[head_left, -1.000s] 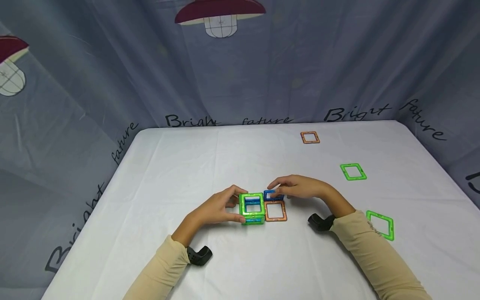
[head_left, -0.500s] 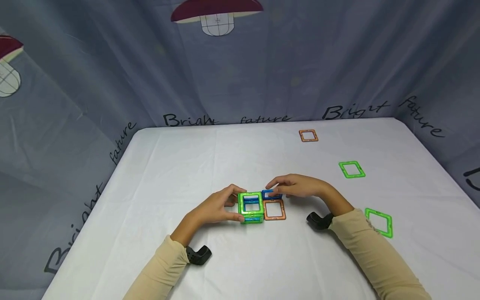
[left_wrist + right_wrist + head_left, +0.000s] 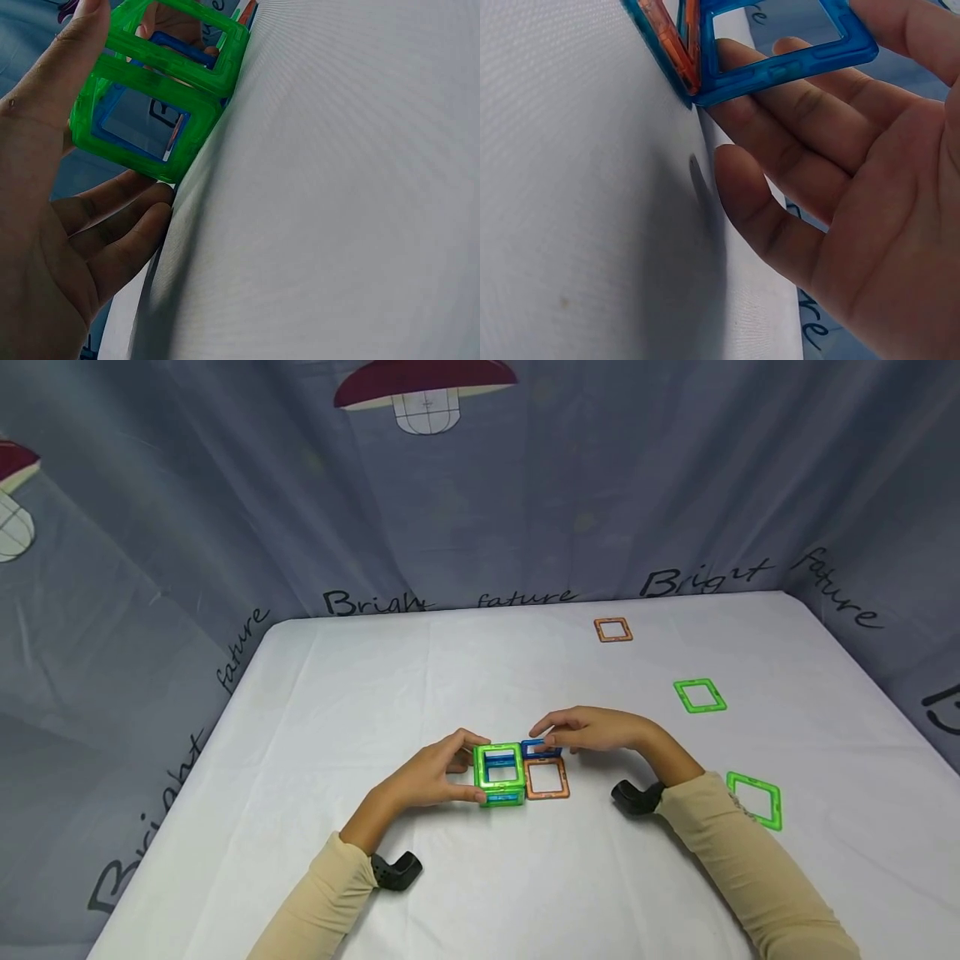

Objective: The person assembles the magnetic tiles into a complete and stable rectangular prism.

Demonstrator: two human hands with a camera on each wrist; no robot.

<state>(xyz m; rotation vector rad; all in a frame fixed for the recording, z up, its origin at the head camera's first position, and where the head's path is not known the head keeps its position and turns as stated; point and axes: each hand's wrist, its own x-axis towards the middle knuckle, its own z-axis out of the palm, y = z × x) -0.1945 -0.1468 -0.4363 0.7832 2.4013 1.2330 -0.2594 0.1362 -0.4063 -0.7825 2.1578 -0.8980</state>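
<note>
My left hand [image 3: 435, 772] holds a small cube of green and blue see-through magnetic tiles [image 3: 498, 788], thumb at its near side and index finger at its far side. The left wrist view shows the cube's green frames [image 3: 161, 88], with the other fingers by the tabletop. Right beside the cube an orange square tile [image 3: 547, 795] lies on the table. My right hand [image 3: 600, 729] pinches a blue square tile [image 3: 542, 755] between thumb and fingers. In the right wrist view this blue tile [image 3: 787, 71] stands up at the edge of the orange tile [image 3: 667, 41].
An orange square tile [image 3: 616, 640] lies near the far edge of the white table [image 3: 360, 693]. Two green tiles lie to the right, one farther back [image 3: 707, 709] and one [image 3: 777, 810] partly behind the right sleeve. A grey printed curtain [image 3: 480, 510] surrounds the table.
</note>
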